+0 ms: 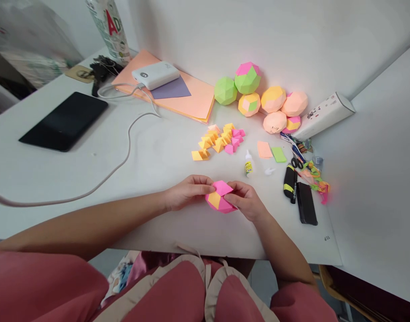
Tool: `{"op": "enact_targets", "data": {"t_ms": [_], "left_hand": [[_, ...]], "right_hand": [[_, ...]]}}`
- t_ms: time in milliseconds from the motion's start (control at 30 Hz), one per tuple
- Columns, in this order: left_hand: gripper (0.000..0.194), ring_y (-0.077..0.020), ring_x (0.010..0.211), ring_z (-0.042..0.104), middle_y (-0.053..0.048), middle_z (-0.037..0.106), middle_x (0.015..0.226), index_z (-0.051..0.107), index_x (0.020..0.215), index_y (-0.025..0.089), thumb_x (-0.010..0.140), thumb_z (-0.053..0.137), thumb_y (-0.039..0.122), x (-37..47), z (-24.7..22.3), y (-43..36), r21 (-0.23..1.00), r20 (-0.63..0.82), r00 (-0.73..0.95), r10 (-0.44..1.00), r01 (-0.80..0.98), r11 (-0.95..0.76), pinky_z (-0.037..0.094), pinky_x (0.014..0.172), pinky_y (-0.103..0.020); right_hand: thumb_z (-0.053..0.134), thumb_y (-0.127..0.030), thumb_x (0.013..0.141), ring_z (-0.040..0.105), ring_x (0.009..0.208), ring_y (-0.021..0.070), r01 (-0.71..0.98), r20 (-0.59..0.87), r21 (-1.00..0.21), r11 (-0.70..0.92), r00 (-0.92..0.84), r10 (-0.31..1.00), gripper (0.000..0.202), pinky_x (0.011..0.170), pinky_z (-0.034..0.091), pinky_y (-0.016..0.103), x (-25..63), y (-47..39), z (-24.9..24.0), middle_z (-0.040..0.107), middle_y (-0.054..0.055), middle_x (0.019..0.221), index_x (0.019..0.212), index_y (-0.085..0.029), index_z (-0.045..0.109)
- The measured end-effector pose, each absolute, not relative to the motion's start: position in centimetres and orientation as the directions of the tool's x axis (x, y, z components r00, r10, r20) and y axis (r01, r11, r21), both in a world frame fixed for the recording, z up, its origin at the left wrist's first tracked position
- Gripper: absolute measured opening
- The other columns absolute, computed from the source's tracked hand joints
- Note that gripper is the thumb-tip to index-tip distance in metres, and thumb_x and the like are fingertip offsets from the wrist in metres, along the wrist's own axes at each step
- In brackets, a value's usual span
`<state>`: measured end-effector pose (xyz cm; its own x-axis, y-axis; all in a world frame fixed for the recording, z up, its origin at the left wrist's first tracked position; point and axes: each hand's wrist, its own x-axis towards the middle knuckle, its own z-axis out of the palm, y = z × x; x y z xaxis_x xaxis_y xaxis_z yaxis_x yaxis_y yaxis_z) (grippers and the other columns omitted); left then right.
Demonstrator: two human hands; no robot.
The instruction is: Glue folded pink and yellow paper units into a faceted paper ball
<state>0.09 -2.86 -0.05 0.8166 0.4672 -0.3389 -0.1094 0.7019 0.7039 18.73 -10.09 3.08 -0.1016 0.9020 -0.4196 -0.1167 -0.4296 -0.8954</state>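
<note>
A faceted paper ball [221,202] in pink and yellow-orange is held between my hands above the front of the table. My left hand [190,192] grips its left upper side, thumb on a pink face. My right hand [247,200] pinches its right side, where a pink piece sticks out. Beyond the hands lie folded orange pieces [208,141] and folded pink pieces [234,142]. A small glue bottle [248,164] stands just behind my right hand, with a small white object [269,171] to its right.
Finished paper balls [273,99] are piled against the wall. Peach squares [264,150], green squares [279,154], a cutter [288,181], scissors [296,163] and a black case [306,203] lie right. A tablet [64,120], power bank [156,75] and cable [128,138] are left.
</note>
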Motion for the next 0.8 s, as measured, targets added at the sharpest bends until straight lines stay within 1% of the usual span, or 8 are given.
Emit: {"op": "enact_targets", "data": {"t_ms": [100, 233, 267, 300, 400, 467, 600, 800], "left_hand": [[0.022, -0.0144, 0.068, 0.057, -0.002, 0.064, 0.071, 0.065, 0.075, 0.012, 0.064, 0.074, 0.028, 0.03, 0.11, -2.78, 0.700, -0.300, 0.858, 0.416, -0.099, 0.707, 0.044, 0.069, -0.028], [0.035, -0.0182, 0.078, 0.062, -0.005, 0.069, 0.088, 0.059, 0.098, 0.017, 0.068, 0.073, 0.029, 0.12, 0.02, -2.82, 0.714, -0.229, 0.894, 0.385, -0.114, 0.691, 0.046, 0.074, -0.033], [0.037, -0.0183, 0.078, 0.063, -0.005, 0.069, 0.089, 0.058, 0.100, 0.018, 0.068, 0.074, 0.029, 0.13, -0.05, -2.84, 0.719, -0.215, 0.899, 0.382, -0.118, 0.685, 0.046, 0.074, -0.033], [0.035, -0.0174, 0.077, 0.063, -0.004, 0.068, 0.088, 0.058, 0.097, 0.017, 0.068, 0.074, 0.028, 0.13, -0.11, -2.85, 0.728, -0.208, 0.901, 0.381, -0.117, 0.675, 0.046, 0.073, -0.032], [0.021, -0.0124, 0.069, 0.059, 0.000, 0.064, 0.076, 0.061, 0.079, 0.014, 0.067, 0.074, 0.024, 0.00, -0.17, -2.86, 0.778, -0.230, 0.898, 0.374, -0.062, 0.626, 0.045, 0.066, -0.025], [0.018, -0.0101, 0.064, 0.055, 0.002, 0.060, 0.068, 0.061, 0.071, 0.013, 0.066, 0.074, 0.023, -0.12, -0.10, -2.84, 0.802, -0.250, 0.904, 0.346, -0.007, 0.597, 0.043, 0.062, -0.023], [0.016, -0.0091, 0.061, 0.053, 0.003, 0.057, 0.064, 0.061, 0.070, 0.013, 0.066, 0.075, 0.021, -0.19, -0.11, -2.90, 0.811, -0.249, 0.917, 0.310, 0.022, 0.585, 0.042, 0.059, -0.022], [0.016, -0.0111, 0.067, 0.058, 0.000, 0.065, 0.071, 0.065, 0.074, 0.012, 0.066, 0.075, 0.022, 0.03, -0.71, -3.04, 0.795, -0.236, 0.895, 0.378, -0.046, 0.605, 0.045, 0.065, -0.023]], "right_hand": [[0.076, -0.030, 0.064, 0.058, 0.064, 0.0101, -0.125, -0.440, -0.883, -0.452, -0.116, 0.891, 0.020, 0.057, 0.046, 0.022, 19.10, -10.10, 3.09, 0.065, -0.002, 0.072, 0.078, -0.019, 0.067], [0.075, -0.029, 0.065, 0.056, 0.060, 0.0080, -0.153, -0.467, -0.856, -0.493, -0.179, 0.866, 0.019, 0.056, 0.043, 0.021, 19.06, -10.21, 2.96, 0.063, -0.003, 0.068, 0.077, -0.018, 0.068], [0.075, -0.029, 0.065, 0.055, 0.059, 0.0077, -0.154, -0.470, -0.853, -0.499, -0.191, 0.862, 0.018, 0.056, 0.043, 0.021, 19.00, -10.23, 2.92, 0.063, -0.003, 0.067, 0.077, -0.017, 0.067], [0.075, -0.029, 0.065, 0.055, 0.058, 0.0074, -0.149, -0.477, -0.849, -0.507, -0.197, 0.856, 0.018, 0.055, 0.042, 0.021, 18.93, -10.23, 2.88, 0.062, -0.003, 0.066, 0.075, -0.017, 0.067], [0.076, -0.031, 0.064, 0.051, 0.054, 0.0063, -0.103, -0.526, -0.827, -0.553, -0.208, 0.825, 0.020, 0.050, 0.038, 0.019, 18.75, -10.19, 2.89, 0.059, -0.004, 0.061, 0.072, -0.016, 0.065], [0.076, -0.032, 0.062, 0.050, 0.051, 0.0057, -0.075, -0.547, -0.817, -0.572, -0.216, 0.809, 0.022, 0.048, 0.036, 0.019, 18.66, -10.14, 2.97, 0.058, -0.004, 0.059, 0.070, -0.015, 0.064], [0.077, -0.031, 0.061, 0.052, 0.055, 0.0065, -0.062, -0.527, -0.835, -0.547, -0.198, 0.827, 0.022, 0.052, 0.040, 0.020, 18.57, -10.06, 2.98, 0.060, -0.003, 0.064, 0.070, -0.015, 0.064], [0.075, -0.030, 0.065, 0.058, 0.064, 0.0079, -0.096, -0.487, -0.862, -0.498, -0.120, 0.865, 0.021, 0.058, 0.044, 0.021, 18.41, -10.13, 2.67, 0.063, -0.002, 0.075, 0.078, -0.018, 0.064]]}}
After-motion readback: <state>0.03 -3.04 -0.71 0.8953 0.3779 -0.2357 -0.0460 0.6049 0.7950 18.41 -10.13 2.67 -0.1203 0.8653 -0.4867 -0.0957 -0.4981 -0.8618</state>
